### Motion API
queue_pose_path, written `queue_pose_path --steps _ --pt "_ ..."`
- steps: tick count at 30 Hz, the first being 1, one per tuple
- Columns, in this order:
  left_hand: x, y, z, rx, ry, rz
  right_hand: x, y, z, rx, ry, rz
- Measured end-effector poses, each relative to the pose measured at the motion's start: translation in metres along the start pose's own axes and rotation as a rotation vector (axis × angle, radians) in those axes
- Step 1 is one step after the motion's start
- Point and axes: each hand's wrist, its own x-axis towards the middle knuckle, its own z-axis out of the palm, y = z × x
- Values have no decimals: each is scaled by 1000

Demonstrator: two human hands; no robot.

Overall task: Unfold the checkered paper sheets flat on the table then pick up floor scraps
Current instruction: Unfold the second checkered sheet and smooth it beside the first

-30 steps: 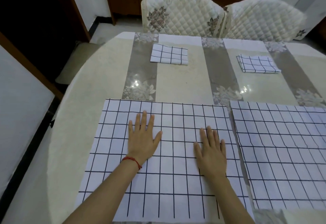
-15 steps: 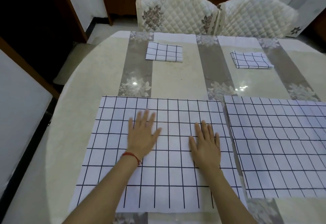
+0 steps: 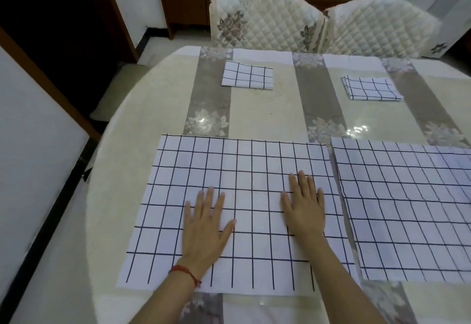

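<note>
Both hands slid nearer, left hand and right hand flat, fingers released, right sheet cut off.

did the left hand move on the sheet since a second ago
Yes. The left hand slid toward the near edge of the sheet, about two grid rows closer to the person.
</note>
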Motion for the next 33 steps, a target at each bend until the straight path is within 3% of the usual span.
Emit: queue_pose_path --steps 4,9,14,18,27,33 --pt "-8 -24 4 -87 25 -113 -1 0 -2 19 -8 -5" --pt "-10 -26 0 -106 -10 -130 0 0 -5 -7 -54 -15" --pt "-15 -20 -12 -118 -12 -137 -10 0 -24 195 -90 -43" --pt "-22 6 -22 -211 10 -126 -42 7 -39 300 -28 -54" --pt "-51 80 -28 -222 -132 62 -91 40 -68 276 -46 -112" --pt "-87 92 -53 -223 -81 0 -118 51 -88 304 -79 -233"
